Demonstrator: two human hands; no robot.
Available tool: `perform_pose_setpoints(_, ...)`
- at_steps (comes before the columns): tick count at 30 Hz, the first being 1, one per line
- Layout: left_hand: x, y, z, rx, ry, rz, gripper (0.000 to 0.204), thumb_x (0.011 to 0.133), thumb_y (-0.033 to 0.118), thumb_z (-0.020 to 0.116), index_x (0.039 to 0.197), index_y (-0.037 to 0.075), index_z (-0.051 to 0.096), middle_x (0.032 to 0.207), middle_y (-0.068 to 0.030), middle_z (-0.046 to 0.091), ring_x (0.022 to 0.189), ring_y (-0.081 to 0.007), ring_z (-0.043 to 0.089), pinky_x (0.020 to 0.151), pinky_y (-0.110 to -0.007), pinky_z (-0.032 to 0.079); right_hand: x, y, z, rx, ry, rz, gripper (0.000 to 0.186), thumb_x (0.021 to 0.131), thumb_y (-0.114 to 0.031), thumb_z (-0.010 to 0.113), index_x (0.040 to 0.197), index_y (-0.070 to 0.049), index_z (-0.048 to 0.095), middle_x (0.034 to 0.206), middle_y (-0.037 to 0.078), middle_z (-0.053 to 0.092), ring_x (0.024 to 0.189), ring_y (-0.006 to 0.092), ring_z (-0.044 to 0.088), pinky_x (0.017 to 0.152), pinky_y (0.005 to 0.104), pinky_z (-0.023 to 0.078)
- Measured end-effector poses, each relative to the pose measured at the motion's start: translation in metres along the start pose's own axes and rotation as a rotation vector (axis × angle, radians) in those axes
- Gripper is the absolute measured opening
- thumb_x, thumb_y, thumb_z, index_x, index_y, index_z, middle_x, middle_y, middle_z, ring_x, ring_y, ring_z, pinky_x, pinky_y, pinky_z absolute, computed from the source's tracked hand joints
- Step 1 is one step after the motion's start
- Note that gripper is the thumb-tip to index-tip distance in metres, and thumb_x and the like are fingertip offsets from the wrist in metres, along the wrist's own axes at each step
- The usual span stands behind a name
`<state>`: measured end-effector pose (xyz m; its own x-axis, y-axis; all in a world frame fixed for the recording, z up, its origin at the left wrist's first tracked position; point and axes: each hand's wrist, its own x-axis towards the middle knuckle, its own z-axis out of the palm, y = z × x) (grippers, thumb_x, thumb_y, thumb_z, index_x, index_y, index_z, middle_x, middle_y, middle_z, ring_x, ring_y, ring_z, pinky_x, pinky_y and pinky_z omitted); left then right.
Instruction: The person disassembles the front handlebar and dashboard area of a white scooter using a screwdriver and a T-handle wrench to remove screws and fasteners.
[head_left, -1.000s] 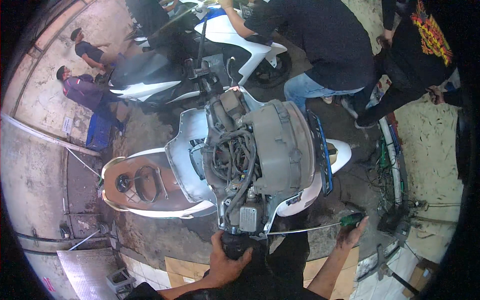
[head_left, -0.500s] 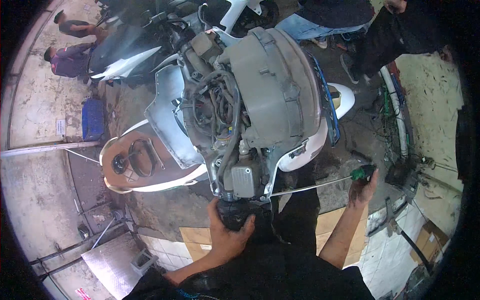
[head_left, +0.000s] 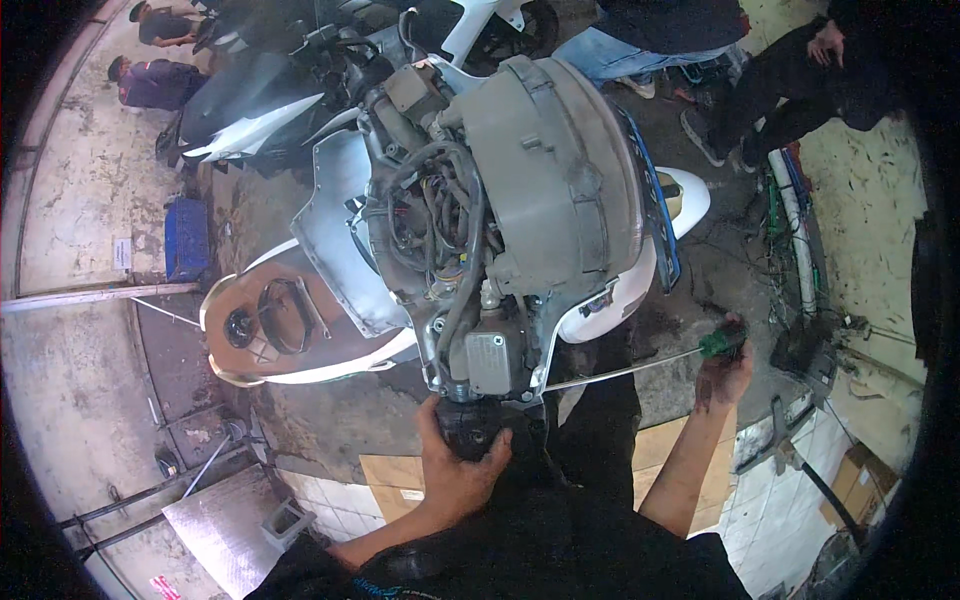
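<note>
A scooter's stripped front end stands before me, with its large grey headlight housing and bundled wiring exposed. My left hand is wrapped around the black handlebar grip at the near end. Just beyond that grip is the grey brake fluid reservoir. On the right, my right hand holds the green handle of a long screwdriver. Its shaft runs left to the bracket beside the reservoir. The tip's exact contact is too small to make out.
The scooter's brown and white seat section lies at left. Behind it stand a blue crate and a dark scooter. Cardboard covers some floor near me. Other people are at the upper left and a person's legs at the upper right.
The screwdriver handle has turned slightly in my right hand and now looks blurred; its shaft stays in place. My left hand keeps its hold. The person at the upper right has shifted.
</note>
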<state>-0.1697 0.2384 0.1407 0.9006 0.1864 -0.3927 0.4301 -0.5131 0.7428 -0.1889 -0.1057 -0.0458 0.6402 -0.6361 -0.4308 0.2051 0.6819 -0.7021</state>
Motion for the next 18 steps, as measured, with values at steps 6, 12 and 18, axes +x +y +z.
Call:
perform_pose_setpoints(6, 0.001, -0.006, 0.001, 0.01, -0.007, 0.036, 0.074, 0.073, 0.016, 0.076, 0.125, 0.0, 0.027, 0.1, -0.0165, 0.057, 0.091, -0.024, 0.059, 0.08, -0.035, 0.047, -0.002, 0.001, 0.01, 0.04, 0.187, 0.016, 0.034, 0.093, -0.031, 0.05, 0.112, -0.004, 0.057, 0.104, 0.008, 0.063, 0.091, 0.0191, 0.06, 0.078, 0.0329, 0.049)
perform_pose_setpoints(12, 0.001, 0.0, 0.001, -0.007, -0.012, 0.002, 0.072, 0.074, 0.015, 0.075, 0.125, 0.0, 0.026, 0.1, -0.0161, 0.055, 0.091, -0.0231, 0.058, 0.08, -0.034, 0.046, -0.002, 0.002, 0.002, 0.041, 0.019, -0.019, 0.035, 0.092, -0.036, 0.053, 0.111, -0.008, 0.056, 0.1, 0.005, 0.062, 0.089, 0.0194, 0.059, 0.078, 0.0328, 0.048)
perform_pose_setpoints(18, 0.0, -0.001, 0.002, -0.052, -0.01, -0.014, 0.072, 0.074, 0.014, 0.074, 0.126, 0.0, 0.026, 0.099, -0.0154, 0.055, 0.091, -0.0224, 0.057, 0.08, -0.034, 0.046, -0.003, 0.001, -0.012, 0.09, 0.091, 0.069, 0.033, 0.091, -0.033, 0.054, 0.109, -0.006, 0.057, 0.1, 0.006, 0.063, 0.092, 0.0195, 0.059, 0.08, 0.0343, 0.047)
